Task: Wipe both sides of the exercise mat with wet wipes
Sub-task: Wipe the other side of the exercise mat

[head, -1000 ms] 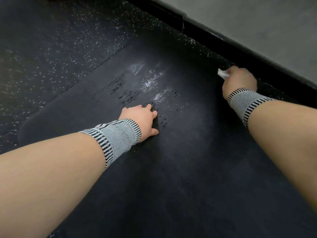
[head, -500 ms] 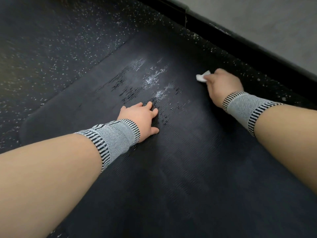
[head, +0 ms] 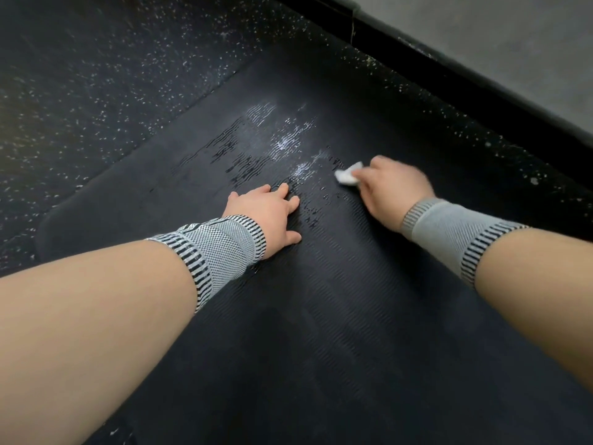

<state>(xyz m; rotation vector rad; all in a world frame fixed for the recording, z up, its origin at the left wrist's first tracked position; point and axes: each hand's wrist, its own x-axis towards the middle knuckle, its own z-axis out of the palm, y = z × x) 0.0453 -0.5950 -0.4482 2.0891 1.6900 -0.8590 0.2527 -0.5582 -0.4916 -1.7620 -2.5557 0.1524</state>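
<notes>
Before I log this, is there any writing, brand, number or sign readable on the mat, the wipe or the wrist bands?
None: no readable text anywhere in view.
Exercise mat: ribbed texture and wet streaks only.
Wet wipe in the right hand: plain white, blurred.
Wrist bands: striped knit, no lettering.
Left hand: flat on the mat.

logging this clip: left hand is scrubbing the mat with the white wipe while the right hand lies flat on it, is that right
Not quite: the hands are swapped. In the head view the right hand grips the white wipe against the mat, while the left hand lies flat on it.
</notes>
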